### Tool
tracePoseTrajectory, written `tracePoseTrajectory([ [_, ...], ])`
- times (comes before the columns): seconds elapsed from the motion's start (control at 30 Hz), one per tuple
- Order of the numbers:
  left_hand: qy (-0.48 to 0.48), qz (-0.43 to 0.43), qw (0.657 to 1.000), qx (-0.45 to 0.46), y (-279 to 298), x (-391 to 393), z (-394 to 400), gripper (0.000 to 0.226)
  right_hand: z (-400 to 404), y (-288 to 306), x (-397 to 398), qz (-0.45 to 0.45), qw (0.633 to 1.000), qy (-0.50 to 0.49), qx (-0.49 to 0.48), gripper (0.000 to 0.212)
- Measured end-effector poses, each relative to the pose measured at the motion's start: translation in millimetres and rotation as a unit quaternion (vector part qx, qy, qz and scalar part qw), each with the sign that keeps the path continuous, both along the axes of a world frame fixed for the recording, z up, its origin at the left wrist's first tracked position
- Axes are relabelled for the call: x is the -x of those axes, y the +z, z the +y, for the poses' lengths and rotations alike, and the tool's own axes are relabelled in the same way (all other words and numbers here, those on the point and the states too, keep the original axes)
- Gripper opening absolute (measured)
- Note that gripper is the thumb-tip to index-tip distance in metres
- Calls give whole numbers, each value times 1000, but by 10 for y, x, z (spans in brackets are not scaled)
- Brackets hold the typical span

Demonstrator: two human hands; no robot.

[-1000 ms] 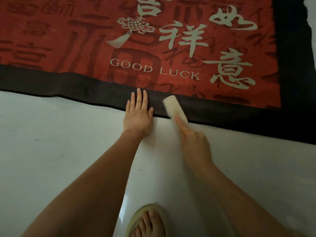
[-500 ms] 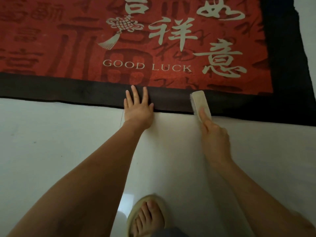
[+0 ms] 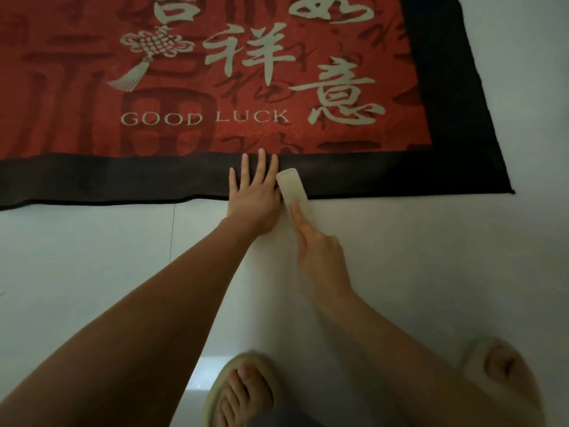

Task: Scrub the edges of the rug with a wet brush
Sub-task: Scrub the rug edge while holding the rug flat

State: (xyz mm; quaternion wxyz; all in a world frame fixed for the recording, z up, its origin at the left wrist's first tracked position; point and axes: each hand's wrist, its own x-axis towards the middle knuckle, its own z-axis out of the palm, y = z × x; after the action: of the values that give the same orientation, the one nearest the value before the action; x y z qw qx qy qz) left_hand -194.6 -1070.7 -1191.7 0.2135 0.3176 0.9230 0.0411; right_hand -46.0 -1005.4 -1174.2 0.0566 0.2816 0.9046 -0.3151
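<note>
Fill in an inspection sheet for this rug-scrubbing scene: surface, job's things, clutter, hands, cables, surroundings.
Surface: pale tiled floor.
Job's things: red rug with a dark border lies flat; pale brush rests on the near border.
Clutter: nothing seen.
Hands: left hand lies flat on the border, fingers straight; right hand grips the brush.
Cables: nothing seen.
Surroundings: two feet in pale slippers at the frame's bottom.

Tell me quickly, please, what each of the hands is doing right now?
Left hand: open, fingers flat on the rug's black border.
Right hand: closed around the brush.
</note>
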Motion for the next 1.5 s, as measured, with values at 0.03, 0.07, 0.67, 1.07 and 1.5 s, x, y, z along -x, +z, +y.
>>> tracePoseTrajectory([
  [0.03,-4,-6,1000,10,-21,-6,-2,61,137,-15,-67,-24,998,49,-30,73],
  [0.07,0,-3,1000,21,-45,-9,-30,61,368,-14,-100,-56,994,66,-65,75],
  [0.67,-216,9,976,34,76,16,921,82,777,26,-74,22,993,-111,-26,58],
  [1.07,-190,-66,979,12,70,235,1133,118,1318,42,-95,-57,993,-72,-70,45],
  [1.5,-190,-68,979,24,124,230,1164,117,2229,58,-408,4,981,-174,-91,44],
])
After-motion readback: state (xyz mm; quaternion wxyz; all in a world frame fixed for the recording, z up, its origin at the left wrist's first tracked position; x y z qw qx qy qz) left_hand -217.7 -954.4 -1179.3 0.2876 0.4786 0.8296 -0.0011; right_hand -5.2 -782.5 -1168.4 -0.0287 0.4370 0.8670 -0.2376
